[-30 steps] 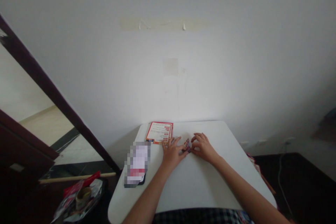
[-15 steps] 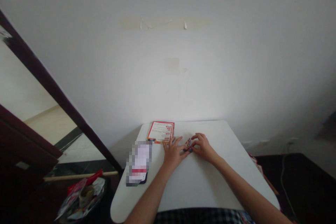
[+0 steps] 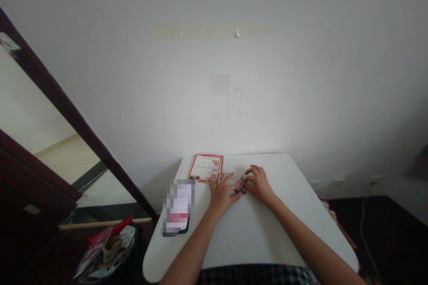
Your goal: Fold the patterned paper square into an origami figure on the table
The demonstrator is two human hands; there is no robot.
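Note:
A small folded piece of patterned red and blue paper (image 3: 240, 184) lies on the white table (image 3: 254, 231) between my hands. My left hand (image 3: 221, 194) rests flat with fingers spread, its thumb and forefinger touching the paper's left side. My right hand (image 3: 258, 184) has its fingers curled and pinches the paper's right side. What the folded shape is cannot be made out at this size.
A red-bordered printed card (image 3: 206, 168) lies at the table's far edge by the wall. A phone (image 3: 178, 207) sits near the left edge. On the floor at the left stands a bin with wrappers (image 3: 107, 249); a dark door frame (image 3: 67, 111) slants beside it.
The view has shifted slightly. My hands stay on the folded paper, the right fingers drawn a little closer over it.

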